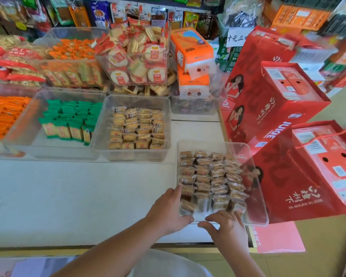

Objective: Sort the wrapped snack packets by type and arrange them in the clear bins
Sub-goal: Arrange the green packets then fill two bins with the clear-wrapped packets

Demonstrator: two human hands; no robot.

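A clear rectangular plastic bin (208, 145) sits at the near right end of the white desk (78, 196), packed with rows of small brown snack packets in clear wrappers (210, 176). The left hand (168, 210) grips its near left corner, thumb on the front wall and fingers up the side. The right hand (228, 226) lies with spread, relaxed fingers on the front rim. Further back stand more bins: tan packets (136, 124), green-wrapped packets (68, 120), orange packets (2, 114) and round crackers (136, 56). Red juice cartons (268, 100) are stacked just right of the desk. Hanging snack bags (100, 13) line the back wall.
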